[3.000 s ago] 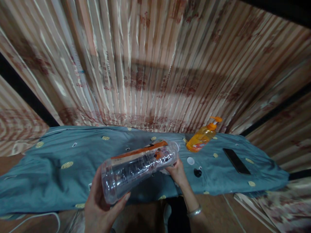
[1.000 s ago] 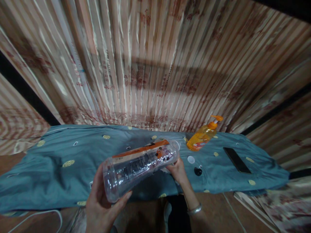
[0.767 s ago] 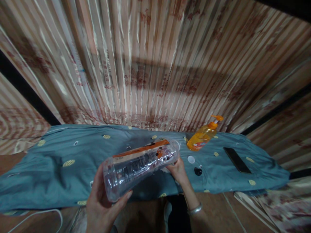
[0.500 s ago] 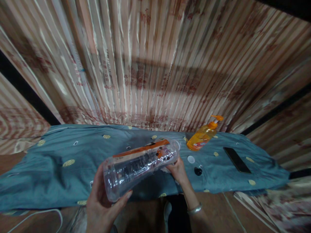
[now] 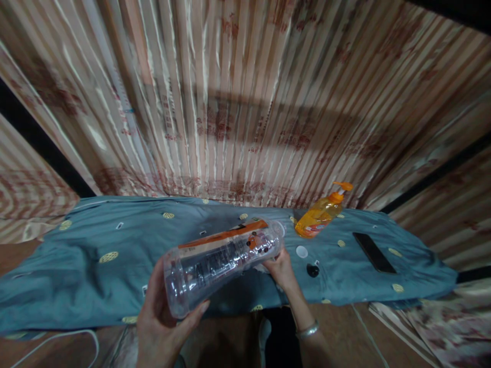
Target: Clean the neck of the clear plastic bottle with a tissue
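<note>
A large clear plastic bottle (image 5: pixel 218 260) with an orange label lies almost level above the near edge of a table. My left hand (image 5: pixel 161 322) cups its base, fingers wrapped round it. My right hand (image 5: pixel 282 271) is closed at the bottle's neck end, and the neck itself is hidden behind the fingers. A silver bracelet (image 5: pixel 306 331) sits on my right wrist. Beside my right hand a small white cap (image 5: pixel 301 251) and a small black object (image 5: pixel 312 270) rest on the cloth.
A blue-grey cloth (image 5: pixel 95 276) with yellow dots covers the table. An orange pump bottle (image 5: pixel 320 217) stands at the back right, with a black phone (image 5: pixel 374 253) flat beside it. Striped curtains hang behind. A white cable (image 5: pixel 57 340) trails at the lower left.
</note>
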Tool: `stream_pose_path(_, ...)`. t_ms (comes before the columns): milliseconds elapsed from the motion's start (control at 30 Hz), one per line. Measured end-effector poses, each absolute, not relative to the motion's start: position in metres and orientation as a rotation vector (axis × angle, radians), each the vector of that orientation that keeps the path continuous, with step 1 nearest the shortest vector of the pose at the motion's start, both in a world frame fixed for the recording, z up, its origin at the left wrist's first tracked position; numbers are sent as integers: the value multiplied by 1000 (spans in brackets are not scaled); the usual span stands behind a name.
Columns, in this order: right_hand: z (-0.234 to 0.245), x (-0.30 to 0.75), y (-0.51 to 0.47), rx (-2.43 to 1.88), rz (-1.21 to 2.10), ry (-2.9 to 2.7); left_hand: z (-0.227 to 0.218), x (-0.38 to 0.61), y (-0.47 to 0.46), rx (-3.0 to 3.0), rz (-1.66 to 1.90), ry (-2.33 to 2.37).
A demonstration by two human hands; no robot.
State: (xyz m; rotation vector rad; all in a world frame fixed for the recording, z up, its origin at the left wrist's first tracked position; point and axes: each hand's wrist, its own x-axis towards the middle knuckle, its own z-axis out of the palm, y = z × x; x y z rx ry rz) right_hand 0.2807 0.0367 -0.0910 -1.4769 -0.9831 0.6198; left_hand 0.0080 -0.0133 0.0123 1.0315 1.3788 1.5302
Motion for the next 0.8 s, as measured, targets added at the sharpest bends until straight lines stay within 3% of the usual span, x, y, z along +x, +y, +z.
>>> stream_pose_path(800,-81,276,36,-1419,746,-873,9,8,-13,1063,1546,1379)
